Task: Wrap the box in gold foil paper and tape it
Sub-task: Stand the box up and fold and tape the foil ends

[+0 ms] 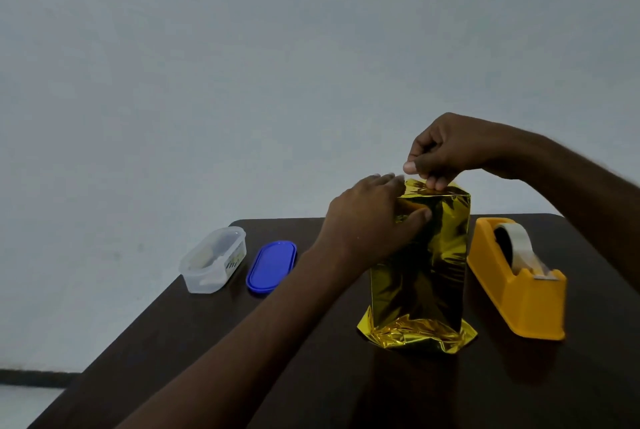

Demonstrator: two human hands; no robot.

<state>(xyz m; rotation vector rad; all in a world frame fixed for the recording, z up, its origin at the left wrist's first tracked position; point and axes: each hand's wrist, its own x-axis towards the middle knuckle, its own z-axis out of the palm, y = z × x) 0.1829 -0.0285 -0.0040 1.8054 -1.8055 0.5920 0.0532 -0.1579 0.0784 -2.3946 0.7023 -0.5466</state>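
Your tall box wrapped in shiny gold foil paper (pixel 420 266) stands upright on the dark brown wooden table (pixel 242 359), a little right of centre, with loose crumpled foil flaring out around its base. Your left hand (pixel 367 221) lies against the upper left side of the box, fingers fairly straight and pressing the foil there, the thumb laid across its front face. Your right hand (pixel 446 151) comes in from above with its fingers curled, pinching the foil at the top edge of the box between thumb and fingertips. Just beside the box on its right sits an orange plastic tape dispenser (pixel 516 283) carrying a roll of clear tape (pixel 516 245). Well apart to the left lie a blue oval plastic lid (pixel 272 264) and, next to it, a clear plastic container (pixel 214 257).
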